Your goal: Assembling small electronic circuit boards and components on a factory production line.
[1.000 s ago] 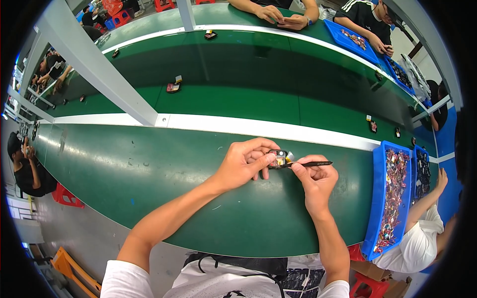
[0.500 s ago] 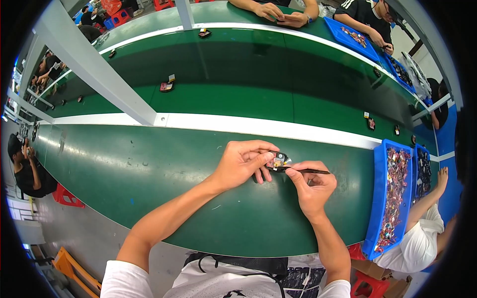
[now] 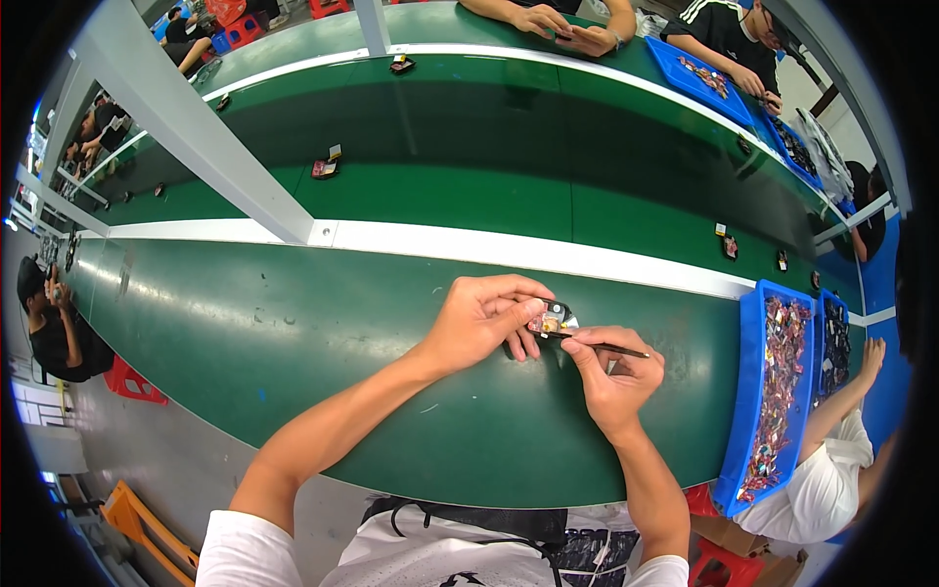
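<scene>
My left hand (image 3: 486, 321) pinches a small black plastic housing (image 3: 554, 315) between thumb and fingers. Its open face is up, showing reddish and yellowish electronic parts and a pale piece at its right edge. Slim black tweezers (image 3: 626, 349) lie in the grip of my right hand (image 3: 620, 375), thumb against fingertips. Their tip reaches the near edge of the housing. Exactly what the tip touches is too small to make out. Both hands are just above the green worktable (image 3: 391, 440).
To the right stand a blue tray (image 3: 736, 430) of small reddish parts and a second blue tray (image 3: 822, 293) of black pieces. Past a white rail (image 3: 440, 243), a green conveyor (image 3: 469, 201) carries several small housings. A grey post (image 3: 196, 127) slants at left. Other people sit around.
The tweezers have tilted slightly, their back end now lower. My right hand has shifted very little, and my left hand keeps its hold on the housing.
</scene>
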Demonstrator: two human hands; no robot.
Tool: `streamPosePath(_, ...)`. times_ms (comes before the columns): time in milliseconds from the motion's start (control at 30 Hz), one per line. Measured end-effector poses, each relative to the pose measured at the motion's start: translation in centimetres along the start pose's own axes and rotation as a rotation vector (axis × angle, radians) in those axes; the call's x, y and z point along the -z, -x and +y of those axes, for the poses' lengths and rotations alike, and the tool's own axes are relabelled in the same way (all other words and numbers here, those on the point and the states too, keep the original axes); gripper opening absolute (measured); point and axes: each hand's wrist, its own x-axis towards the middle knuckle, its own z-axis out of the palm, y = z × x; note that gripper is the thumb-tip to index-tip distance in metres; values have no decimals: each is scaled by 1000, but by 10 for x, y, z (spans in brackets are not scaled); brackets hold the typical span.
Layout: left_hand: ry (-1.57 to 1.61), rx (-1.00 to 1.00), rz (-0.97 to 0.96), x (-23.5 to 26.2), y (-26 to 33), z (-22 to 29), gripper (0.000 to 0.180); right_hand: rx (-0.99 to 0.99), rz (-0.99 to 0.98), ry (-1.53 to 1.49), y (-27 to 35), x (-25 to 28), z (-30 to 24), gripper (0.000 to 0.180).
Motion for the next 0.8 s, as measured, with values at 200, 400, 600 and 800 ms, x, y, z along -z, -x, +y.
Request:
streamPosePath(200, -25, 14, -10, -1, 0, 0, 25, -125, 9, -60, 2, 3, 6, 12)
streamPosePath(400, 9, 24, 15, 0, 1, 0, 25, -77, -9, -19, 1, 2, 3, 13)
streamPosePath(600, -9, 24, 10, -1, 0, 0, 25, -20, -34, 6, 0, 2, 3, 14)
streamPosePath(800, -21, 29, 15, 1, -1, -2, 25, 4, -44, 33, -2, 0, 1, 13)
